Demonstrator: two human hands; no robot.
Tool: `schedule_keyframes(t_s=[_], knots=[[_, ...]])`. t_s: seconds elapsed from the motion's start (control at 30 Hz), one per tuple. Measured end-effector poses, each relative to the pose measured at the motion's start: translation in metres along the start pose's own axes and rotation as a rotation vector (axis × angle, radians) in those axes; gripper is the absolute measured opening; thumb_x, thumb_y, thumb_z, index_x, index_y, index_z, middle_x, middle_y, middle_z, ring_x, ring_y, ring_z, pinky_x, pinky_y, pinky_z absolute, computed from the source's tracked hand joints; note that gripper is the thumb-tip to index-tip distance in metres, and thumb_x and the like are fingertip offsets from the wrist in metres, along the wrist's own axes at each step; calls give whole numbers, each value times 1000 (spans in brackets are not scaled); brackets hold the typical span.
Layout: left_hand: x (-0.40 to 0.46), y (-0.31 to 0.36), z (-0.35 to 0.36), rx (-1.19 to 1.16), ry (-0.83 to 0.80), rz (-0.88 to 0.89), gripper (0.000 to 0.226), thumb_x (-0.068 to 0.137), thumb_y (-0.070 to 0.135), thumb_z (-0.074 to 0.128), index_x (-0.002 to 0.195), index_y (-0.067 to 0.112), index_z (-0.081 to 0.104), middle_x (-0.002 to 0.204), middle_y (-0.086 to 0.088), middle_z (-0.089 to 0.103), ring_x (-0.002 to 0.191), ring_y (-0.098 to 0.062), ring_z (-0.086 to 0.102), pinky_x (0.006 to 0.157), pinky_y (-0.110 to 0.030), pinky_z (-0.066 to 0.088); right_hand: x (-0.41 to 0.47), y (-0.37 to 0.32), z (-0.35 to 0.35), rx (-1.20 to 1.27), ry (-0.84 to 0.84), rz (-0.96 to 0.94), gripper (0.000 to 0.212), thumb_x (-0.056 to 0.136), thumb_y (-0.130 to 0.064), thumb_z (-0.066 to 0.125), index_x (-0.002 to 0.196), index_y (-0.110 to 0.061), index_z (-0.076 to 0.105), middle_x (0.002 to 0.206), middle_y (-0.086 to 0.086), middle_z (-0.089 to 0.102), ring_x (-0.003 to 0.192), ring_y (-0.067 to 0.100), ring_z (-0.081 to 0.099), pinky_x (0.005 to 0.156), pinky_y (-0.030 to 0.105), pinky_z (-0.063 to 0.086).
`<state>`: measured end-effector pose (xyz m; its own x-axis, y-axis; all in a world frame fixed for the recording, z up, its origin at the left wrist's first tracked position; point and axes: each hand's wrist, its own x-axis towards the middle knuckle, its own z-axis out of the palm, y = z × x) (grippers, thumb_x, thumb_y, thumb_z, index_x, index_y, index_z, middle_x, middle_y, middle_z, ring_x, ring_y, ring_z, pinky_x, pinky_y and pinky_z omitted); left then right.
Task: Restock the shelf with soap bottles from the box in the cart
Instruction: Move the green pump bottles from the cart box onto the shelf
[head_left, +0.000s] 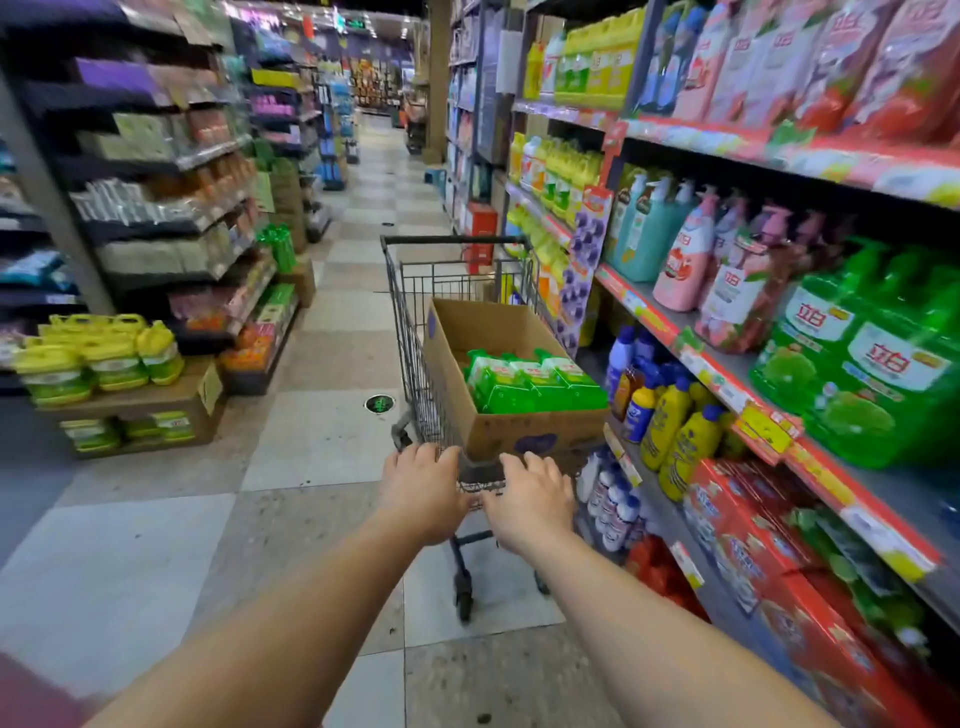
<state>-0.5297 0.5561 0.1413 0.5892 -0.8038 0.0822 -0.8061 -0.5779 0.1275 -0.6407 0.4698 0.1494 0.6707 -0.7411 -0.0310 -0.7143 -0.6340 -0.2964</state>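
cart handle (480, 480): hidden under both hands | shelf (831, 467): cut off right | far aisle: blurred

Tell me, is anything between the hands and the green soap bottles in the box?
Yes. Both the left hand and right hand are at the cart handle end, and the cardboard box near wall stands between them and the green soap bottles. The box top is open.

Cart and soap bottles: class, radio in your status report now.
Both hands, left and right, on cart handle. Green soap bottles in box, none picked. Aisle ahead open.
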Motion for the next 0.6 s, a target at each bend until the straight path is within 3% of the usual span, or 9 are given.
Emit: schedule_keyframes(t_s=[0.3, 0.6], knots=[[174, -5, 37, -15, -25, -51, 66, 86, 59, 50, 140, 24, 36, 140, -5, 45, 132, -27, 37, 107, -42, 29, 184, 26, 8, 5, -69, -9, 60, 92, -50, 47, 145, -27, 32, 155, 7, 25, 144, 28, 16, 118, 47, 13], [338, 8, 80, -197, -119, -172, 75, 84, 59, 55, 145, 22, 32, 139, -6, 47, 127, -27, 44, 105, -42, 40, 356, 89, -10, 10, -121, 35, 58, 93, -46, 50, 144, -26, 33, 152, 5, 32, 140, 28, 27, 115, 44, 24]])
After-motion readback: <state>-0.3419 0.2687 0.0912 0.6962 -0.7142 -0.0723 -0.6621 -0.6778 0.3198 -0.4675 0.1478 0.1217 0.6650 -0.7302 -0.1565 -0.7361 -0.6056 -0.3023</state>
